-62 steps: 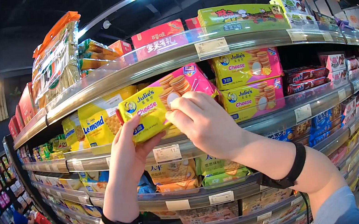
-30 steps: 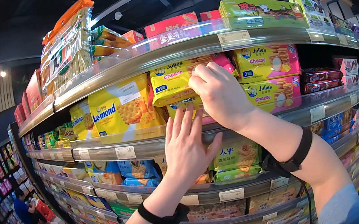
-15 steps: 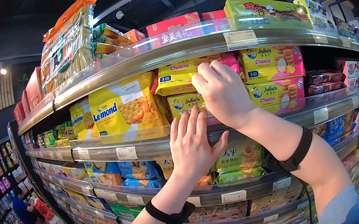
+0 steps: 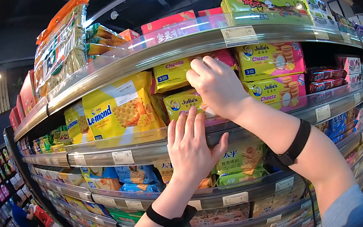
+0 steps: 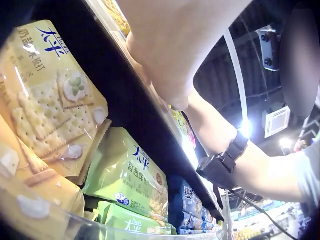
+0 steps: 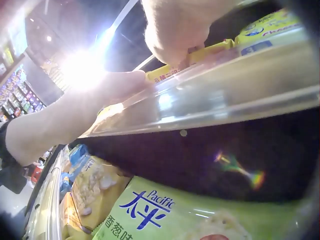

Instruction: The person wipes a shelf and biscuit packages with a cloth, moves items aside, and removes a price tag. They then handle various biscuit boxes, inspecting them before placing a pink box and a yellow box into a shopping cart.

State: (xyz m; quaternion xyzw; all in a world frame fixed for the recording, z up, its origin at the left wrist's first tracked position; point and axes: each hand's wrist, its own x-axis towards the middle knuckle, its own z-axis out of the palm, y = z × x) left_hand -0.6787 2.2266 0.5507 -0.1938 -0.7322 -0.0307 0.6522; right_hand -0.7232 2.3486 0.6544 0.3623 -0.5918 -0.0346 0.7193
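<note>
Reaching up to a shelf (image 4: 153,151)
The left hand (image 4: 192,149) holds nothing, fingers straight and upward; the right hand (image 4: 217,85) curls against the upper biscuit pack (image 4: 171,78), its grip impossible to tell.

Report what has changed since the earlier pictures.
The cheese pack moved inward and right, from before the shelf onto the lower pack, and is less tilted. The left hand let go; its fingers now lie straight in front of the lower pack. The right hand is still at the cheese pack. The Le-mond bag and the stack at right stayed put.
</note>
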